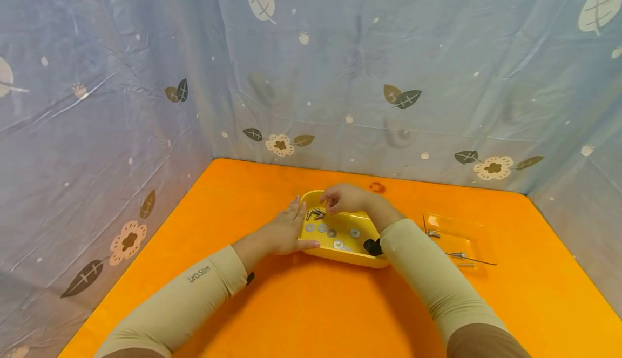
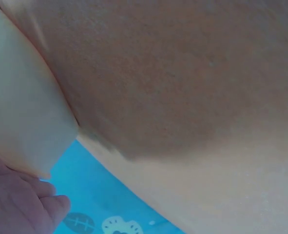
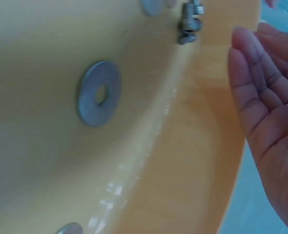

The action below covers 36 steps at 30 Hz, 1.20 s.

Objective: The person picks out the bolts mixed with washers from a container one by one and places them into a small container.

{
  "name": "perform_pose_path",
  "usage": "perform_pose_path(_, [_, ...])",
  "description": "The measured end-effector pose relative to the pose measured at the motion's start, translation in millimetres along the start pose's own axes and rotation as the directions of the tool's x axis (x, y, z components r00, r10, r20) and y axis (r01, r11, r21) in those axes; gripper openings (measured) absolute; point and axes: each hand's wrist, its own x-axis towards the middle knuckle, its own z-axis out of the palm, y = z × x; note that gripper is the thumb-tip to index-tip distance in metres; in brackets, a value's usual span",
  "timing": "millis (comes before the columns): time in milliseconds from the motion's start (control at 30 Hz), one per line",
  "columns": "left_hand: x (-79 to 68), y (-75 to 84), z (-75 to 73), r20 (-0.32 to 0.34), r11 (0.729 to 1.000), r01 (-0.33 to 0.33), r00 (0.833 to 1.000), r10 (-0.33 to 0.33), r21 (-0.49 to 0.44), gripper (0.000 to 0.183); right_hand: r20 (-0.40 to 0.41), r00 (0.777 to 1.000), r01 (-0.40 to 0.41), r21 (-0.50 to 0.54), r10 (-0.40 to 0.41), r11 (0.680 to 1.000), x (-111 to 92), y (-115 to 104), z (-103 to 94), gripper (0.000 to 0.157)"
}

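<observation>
A yellow bin [image 1: 362, 258] stands on the orange table, holding screws, washers and black parts. My left hand [image 1: 284, 234] is at the bin's left end, fingers stretched along that side and thumb lying at the front rim. In the left wrist view its fingers [image 2: 46, 202] show past a pale wall. Above the bin's back left part, my right hand [image 1: 344, 198] hangs with loosely bent fingers, near a small heap of metal screws [image 1: 317, 214]. The right wrist view shows those fingers [image 3: 260, 83] beside the bin wall, with no held thing visible. A flat washer [image 3: 97, 92] lies below.
On the right, a clear tray [image 1: 478, 239] holds screws [image 1: 457, 255] and thin metal rods. Black round parts [image 1: 371, 247] sit at the bin's right end, partly behind the right forearm. Patterned curtains [image 1: 340, 77] enclose the table's back and sides.
</observation>
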Motion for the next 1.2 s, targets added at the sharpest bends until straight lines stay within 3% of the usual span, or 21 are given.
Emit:
perform_pose_path(167, [1.3,0.3,0.9,-0.009,1.0,-0.008,1.0,0.008,-0.001,0.11,0.066,0.998,0.004,-0.115,0.004,0.993,4,9,9.6,0.027])
perform_pose_path(333, [3.5,-1.2,2.2,-0.012,1.0,-0.01,1.0,0.011,0.011,0.11,0.103,0.995,0.029,-0.146,-0.014,0.989,9,16,15.9,0.03])
perform_pose_path(567, [3.7,-1.0,1.4,-0.023,0.999,-0.026,0.999,0.026,0.019,0.111,0.093,0.996,0.029,-0.208,-0.009,0.978,15,14,18.0,0.027])
perform_pose_path(833, [2.4,-0.7,-0.3,-0.021,1.0,-0.02,1.0,0.02,0.011,0.109,0.046,0.997,-0.051,-0.206,0.062,0.977,13,14,17.2,0.013])
perform_pose_path(1200, [0.5,-0.5,-0.9,-0.005,1.0,-0.013,1.0,0.013,0.009,0.109,0.042,0.997,-0.051,-0.221,0.062,0.974,11,16,19.4,0.007])
